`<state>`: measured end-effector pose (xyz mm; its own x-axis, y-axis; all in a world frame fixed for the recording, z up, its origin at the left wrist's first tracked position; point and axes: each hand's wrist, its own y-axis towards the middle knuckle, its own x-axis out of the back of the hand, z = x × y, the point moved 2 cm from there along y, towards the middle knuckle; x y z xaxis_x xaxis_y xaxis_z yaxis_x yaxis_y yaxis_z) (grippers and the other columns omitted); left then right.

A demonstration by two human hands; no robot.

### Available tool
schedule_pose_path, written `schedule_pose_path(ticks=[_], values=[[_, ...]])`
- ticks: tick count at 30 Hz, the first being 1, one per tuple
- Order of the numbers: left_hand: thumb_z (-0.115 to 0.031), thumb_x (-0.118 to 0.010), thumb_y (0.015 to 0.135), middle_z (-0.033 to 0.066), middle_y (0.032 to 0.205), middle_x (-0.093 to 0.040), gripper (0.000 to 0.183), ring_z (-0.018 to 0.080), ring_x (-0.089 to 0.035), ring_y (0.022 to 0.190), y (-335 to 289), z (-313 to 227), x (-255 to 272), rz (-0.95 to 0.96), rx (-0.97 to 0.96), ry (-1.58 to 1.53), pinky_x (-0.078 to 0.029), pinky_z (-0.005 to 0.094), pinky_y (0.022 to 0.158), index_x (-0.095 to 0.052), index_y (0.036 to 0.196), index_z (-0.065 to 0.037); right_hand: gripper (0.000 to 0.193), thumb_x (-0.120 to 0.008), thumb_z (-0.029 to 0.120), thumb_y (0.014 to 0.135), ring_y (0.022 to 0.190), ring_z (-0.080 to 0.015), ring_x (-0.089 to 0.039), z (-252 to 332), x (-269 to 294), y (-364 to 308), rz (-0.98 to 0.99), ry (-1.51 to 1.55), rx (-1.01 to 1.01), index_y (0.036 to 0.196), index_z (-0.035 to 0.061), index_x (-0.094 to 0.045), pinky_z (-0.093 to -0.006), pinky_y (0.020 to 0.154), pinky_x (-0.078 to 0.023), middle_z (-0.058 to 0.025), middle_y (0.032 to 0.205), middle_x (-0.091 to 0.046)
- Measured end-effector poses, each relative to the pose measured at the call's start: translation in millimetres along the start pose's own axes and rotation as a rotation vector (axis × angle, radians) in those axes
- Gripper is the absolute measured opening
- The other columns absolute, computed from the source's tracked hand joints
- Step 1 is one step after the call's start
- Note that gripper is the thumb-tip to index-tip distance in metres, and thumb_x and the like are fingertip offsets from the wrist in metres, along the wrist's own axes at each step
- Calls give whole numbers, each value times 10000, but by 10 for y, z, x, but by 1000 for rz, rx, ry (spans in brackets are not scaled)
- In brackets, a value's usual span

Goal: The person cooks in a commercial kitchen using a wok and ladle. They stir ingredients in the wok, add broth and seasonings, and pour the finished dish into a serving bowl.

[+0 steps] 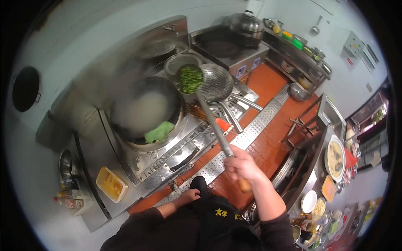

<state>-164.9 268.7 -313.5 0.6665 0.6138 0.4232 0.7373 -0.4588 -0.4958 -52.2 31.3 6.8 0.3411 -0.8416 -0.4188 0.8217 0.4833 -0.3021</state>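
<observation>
The stove (167, 157) carries a steaming wok (144, 111) (a green cloth (159, 132) on its rim). The greens (191, 79) are already out, in the ladle (190, 81) above a strainer (215, 85). Right hand (243, 165) grips the ladle's handle; left hand (189, 195) hangs loosely curled, holding nothing. Plating remains, seemingly.

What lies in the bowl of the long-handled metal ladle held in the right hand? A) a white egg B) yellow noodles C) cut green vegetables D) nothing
C: the long-handled metal ladle, gripped by the right hand, carries a heap of cut green vegetables beside the steaming black wok.
</observation>
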Motion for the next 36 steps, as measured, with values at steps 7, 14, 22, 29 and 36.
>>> schedule_pose_path(ticks=[7, 14, 22, 29, 36], values=[[-247, -702, 832, 144, 1082, -690, 396, 249, -671, 992, -56, 249, 205, -130, 67, -188, -517, 341, 868, -645, 1147, -13, 658, -582, 131, 842, 737, -436, -665, -107, -485, 1214, -249, -1430, 184, 1442, 44, -326, -510, 733, -536, -265, 846, -671], [-285, -708, 810, 160, 1078, -695, 429, 301, -668, 1008, 21, 406, 181, -129, 90, -192, -521, 367, 872, -648, 1134, -9, 715, -581, 156, 848, 809, -456, -658, -373, -315, 1483, -223, -1315, 182, 1492, 101, -277, -517, 801, -526, -275, 899, -675], [-269, -709, 839, 148, 1063, -692, 413, 281, -665, 1008, 72, 382, 156, -73, 105, -193, -515, 356, 857, -625, 1150, -12, 657, -598, 174, 861, 865, -388, -640, -650, -98, 1620, -105, -1304, -64, 1461, 57, -359, -442, 831, -500, -265, 869, -652], [-276, -701, 829, 146, 1079, -689, 385, 291, -656, 1018, 330, 282, 87, 74, -49, -83, -512, 372, 858, -646, 1120, -30, 621, -595, 42, 886, 437, -90, -440, -224, 85, 516, -85, -67, 52, 1458, 22, -356, -224, 416, -358, -9, 661, -511], [-346, -604, 802, 193, 1096, -673, 448, 366, -631, 1046, 701, -140, -50, 286, -37, 259, -501, 446, 885, -656, 1127, -41, 712, -581, -65, 836, 400, -68, -322, -552, 495, -1695, -447, 603, 400, 1478, 5, -281, -220, 340, -256, -16, 585, -375]])
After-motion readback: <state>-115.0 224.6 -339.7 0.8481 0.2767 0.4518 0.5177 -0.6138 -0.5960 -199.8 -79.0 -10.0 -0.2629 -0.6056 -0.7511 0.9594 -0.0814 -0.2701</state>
